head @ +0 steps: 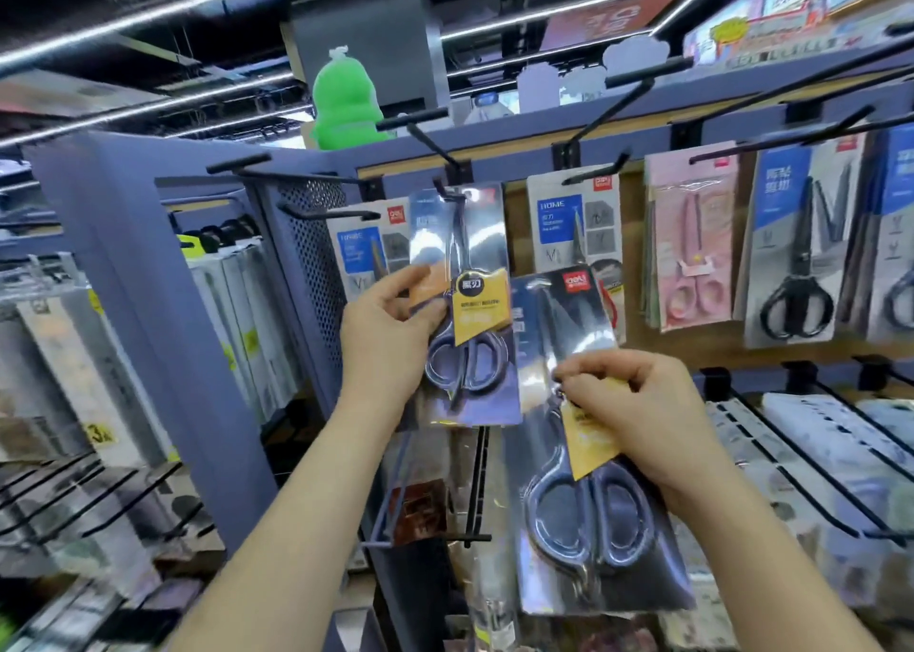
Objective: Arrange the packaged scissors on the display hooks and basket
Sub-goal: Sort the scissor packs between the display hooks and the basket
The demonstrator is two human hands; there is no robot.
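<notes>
My left hand (390, 330) grips a packaged pair of scissors (470, 354) with a yellow label, its top hole up at a black display hook (447, 191). My right hand (638, 409) pinches a second, larger pack of the same scissors (583, 518) by its middle, lower and tilted, away from any hook. More scissor packs hang on the hooks behind: blue-labelled ones (573, 226), a pink pair (692, 251) and a black-handled pair (796, 256). A wire basket (435, 503) sits below between my arms, partly hidden.
Several bare black hooks (643, 78) jut out from the top rail toward me. A blue perforated side panel (316, 256) stands left of the hooks. Lower wire racks with goods (816, 453) lie to the right, and more hanging packs (237, 295) to the left.
</notes>
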